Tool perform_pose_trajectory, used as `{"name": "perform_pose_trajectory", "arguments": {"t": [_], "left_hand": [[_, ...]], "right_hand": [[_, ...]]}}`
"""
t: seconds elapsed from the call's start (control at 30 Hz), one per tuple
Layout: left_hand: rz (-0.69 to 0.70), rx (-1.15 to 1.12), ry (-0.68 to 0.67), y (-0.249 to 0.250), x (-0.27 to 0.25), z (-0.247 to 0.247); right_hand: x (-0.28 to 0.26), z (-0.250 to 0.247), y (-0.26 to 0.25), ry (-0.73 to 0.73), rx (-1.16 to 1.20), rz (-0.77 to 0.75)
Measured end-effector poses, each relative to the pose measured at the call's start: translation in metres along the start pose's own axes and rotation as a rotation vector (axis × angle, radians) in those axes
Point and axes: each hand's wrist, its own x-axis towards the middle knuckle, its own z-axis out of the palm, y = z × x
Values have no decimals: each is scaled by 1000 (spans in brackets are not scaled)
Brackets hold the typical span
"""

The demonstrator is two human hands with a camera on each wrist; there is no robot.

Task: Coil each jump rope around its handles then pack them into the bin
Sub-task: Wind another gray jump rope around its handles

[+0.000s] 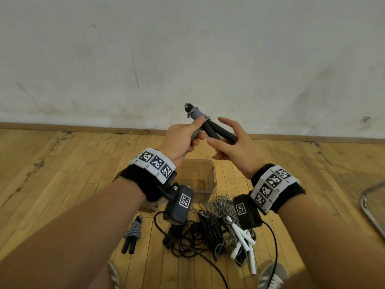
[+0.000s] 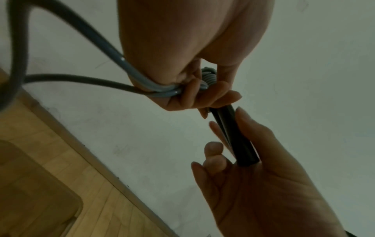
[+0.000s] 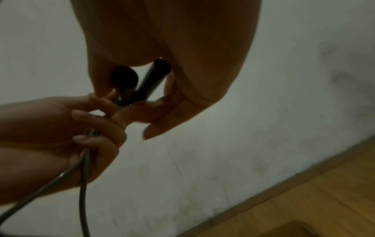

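I hold a jump rope with two black foam handles up in front of the wall. Grey rope is coiled round their upper end. My left hand grips the handles just below the coil, and also holds the loose grey rope trailing down from its palm. My right hand is spread, its fingers relaxed around the lower handle ends, which rest against the palm. The clear plastic bin stands on the floor under my hands, partly hidden by them.
A coiled grey rope with black handles lies on the wooden floor at the left. A tangle of black and grey ropes with white handles lies in front of the bin. A metal frame curves in at the right; my shoes are below.
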Motion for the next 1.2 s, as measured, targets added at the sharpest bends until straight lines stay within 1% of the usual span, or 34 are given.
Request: {"name": "perform_pose_trajectory", "arguments": {"t": [0.07, 0.1, 0.17, 0.27, 0.43, 0.53, 0.63, 0.7, 0.83, 0.93, 1.07, 1.13, 1.2], "left_hand": [[13, -3, -49, 1, -2, 2], [24, 16, -62, 1, -2, 2], [37, 69, -71, 0, -2, 0], [60, 168, -44, -2, -3, -2], [111, 285, 48, -6, -4, -4], [122, 345, 33, -5, -6, -4], [102, 349, -22, -4, -6, -2], [87, 344, -32, -4, -6, 0], [27, 195, -10, 0, -8, 4], [12, 154, 48, 2, -9, 5], [5, 201, 123, 4, -8, 0], [15, 193, 129, 3, -7, -2], [29, 169, 103, 2, -6, -3]], "right_hand": [[-1, -1, -4, -64, 117, 113], [-2, 0, -5, -101, 133, 141], [-4, 1, -5, -124, 122, 149], [-1, -1, -4, -80, 17, 64], [4, -5, 4, 19, -289, -85], [7, -8, 10, 97, -434, -146], [10, -12, 17, 161, -563, -186], [9, -12, 19, 184, -659, -210], [6, -3, 15, 207, -839, -279], [2, 4, 15, 141, -831, -313], [-1, 13, 15, 51, -750, -302], [-1, 15, 14, 5, -619, -300], [-1, 13, 9, -3, -359, -218]]}}
